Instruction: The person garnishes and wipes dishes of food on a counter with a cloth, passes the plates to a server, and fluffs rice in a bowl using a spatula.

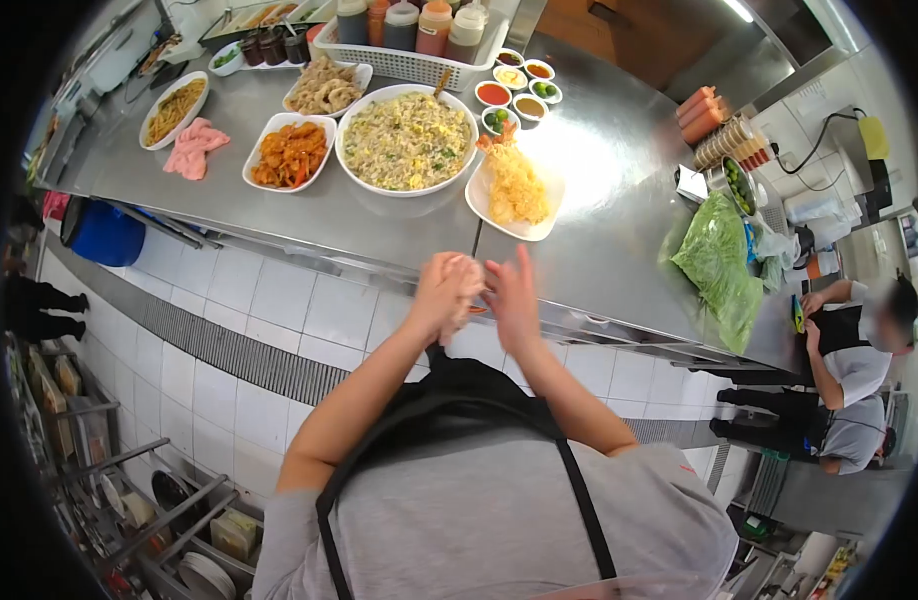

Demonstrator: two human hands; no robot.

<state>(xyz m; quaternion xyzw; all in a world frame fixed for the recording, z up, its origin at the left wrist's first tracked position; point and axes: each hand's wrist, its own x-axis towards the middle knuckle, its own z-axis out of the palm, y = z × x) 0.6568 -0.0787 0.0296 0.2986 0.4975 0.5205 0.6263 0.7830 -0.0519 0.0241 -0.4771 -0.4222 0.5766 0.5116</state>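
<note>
At the counter's front edge my left hand (441, 295) is closed, with a pale pinkish, crumpled-looking thing (469, 282) at its fingers that I cannot make out clearly. Beside it, my right hand (515, 305) is open, fingers stretched up and thumb side toward the left hand. Just beyond the hands stands a white plate (539, 228) with golden fried food (517, 190). Left of that are a large bowl of fried rice (407, 140) and a square dish of orange-red food (290, 156). A pink cloth (196, 149) lies crumpled farther left.
Small sauce cups (494, 94) and a basket of squeeze bottles (409, 55) stand at the back. A noodle dish (176, 110) is far left. A green plastic bag (719, 265) lies right, near a co-worker (859, 345). Metal racks (169, 510) stand behind at left.
</note>
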